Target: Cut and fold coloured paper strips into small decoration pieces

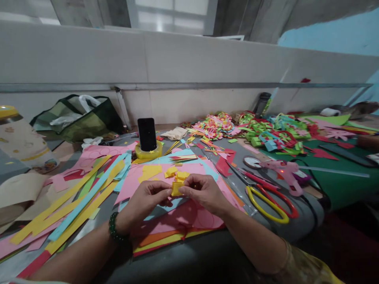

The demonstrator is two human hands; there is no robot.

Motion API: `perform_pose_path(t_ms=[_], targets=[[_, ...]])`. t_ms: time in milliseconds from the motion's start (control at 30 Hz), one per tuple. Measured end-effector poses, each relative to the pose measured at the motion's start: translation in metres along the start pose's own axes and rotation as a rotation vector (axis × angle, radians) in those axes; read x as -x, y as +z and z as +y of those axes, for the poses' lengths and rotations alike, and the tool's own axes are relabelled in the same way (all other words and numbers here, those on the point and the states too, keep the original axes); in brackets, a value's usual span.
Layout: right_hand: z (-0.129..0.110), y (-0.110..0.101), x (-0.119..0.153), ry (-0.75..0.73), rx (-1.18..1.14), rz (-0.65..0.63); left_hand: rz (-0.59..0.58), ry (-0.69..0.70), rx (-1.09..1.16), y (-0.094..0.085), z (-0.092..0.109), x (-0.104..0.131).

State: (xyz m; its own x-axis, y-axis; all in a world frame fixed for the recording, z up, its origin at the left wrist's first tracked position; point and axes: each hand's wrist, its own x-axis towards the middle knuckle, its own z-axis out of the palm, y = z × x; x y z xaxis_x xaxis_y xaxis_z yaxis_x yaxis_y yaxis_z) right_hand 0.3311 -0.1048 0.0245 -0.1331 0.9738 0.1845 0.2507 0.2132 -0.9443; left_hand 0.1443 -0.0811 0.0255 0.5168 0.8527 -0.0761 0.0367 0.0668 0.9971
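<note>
Between my two hands is a small folded yellow paper piece [177, 189], held above a stack of pink, blue and orange sheets [134, 177]. My left hand [149, 201] pinches its left edge with thumb and fingertips, a dark green bead bracelet on the wrist. From the right, my right hand [204, 192] grips the same piece between thumb and forefinger. Just behind it lie other small folded yellow pieces [171, 172], and flat yellow paper [151, 171] rests on the pink sheet.
Yellow-handled scissors [268, 205] and a pink glue gun [284, 171] lie at right. A phone [147, 134] stands in a tape roll [149, 152]. Paper strips [85, 197] spread at left; paper flowers [217, 125] are piled behind. A bottle [23, 142] stands far left.
</note>
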Motion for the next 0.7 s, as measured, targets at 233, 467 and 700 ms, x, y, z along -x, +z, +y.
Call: perform_pose_path(t_ms=[233,467,700], targets=[[0.0004,-0.0008,-0.0017,0.099,-0.088,-0.017,-0.015,0.020,-0.055,0.0031,0.0020,0.0025],[-0.0006,-0.0020,-0.0018,0.116,-0.059,-0.031,-0.003,0.056,-0.102,0.0053,0.0027,0.0039],[-0.0010,-0.0013,-0.0022,0.081,-0.009,-0.017,-0.032,0.113,-0.209,0.0039,0.0017,0.0037]])
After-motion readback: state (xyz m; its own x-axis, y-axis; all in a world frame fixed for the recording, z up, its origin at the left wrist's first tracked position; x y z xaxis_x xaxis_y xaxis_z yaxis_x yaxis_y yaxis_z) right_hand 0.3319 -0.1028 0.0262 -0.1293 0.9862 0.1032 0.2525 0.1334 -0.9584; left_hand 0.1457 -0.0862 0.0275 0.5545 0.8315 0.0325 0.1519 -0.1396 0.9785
